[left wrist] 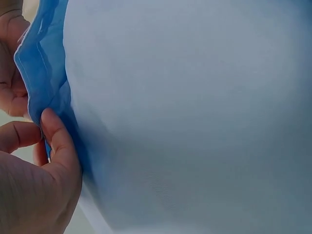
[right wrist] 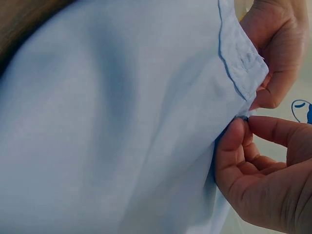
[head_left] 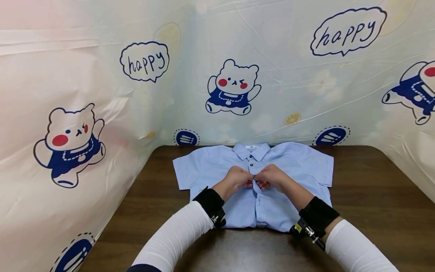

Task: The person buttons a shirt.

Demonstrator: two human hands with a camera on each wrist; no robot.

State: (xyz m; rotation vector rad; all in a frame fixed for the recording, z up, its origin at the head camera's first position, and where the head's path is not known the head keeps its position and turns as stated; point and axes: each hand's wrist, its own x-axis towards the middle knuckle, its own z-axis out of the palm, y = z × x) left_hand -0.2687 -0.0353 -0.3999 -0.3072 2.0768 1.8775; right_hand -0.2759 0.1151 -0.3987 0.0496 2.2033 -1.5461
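A blue shirt (head_left: 276, 204), short-sleeved, lies front up and collar far at the middle of a dark wooden table (head_left: 370, 181). The left hand (head_left: 238, 176) and right hand (head_left: 273, 176) meet over its front placket (head_left: 259, 207), each closed to a pinch: the left holds the cloth at the placket's edge between thumb and fingers, the right grips the same edge just beside it. A small dark button appears to sit at the right fingertips, though the fingers hide most of it. Farther off, two dark buttons (head_left: 251, 160) and a pale collar label (head_left: 252, 147) remain uncovered. Black wrist straps (head_left: 209, 202) bearing small devices, with white sleeves (head_left: 176, 234) behind them, occupy the near left and near right; the strapped wrists overlap parts of the shirt's near half. A pale backdrop (head_left: 292, 87) printed with bears (head_left: 232, 88) and "happy" bubbles (head_left: 144, 61) rises at the far side and at left and right.
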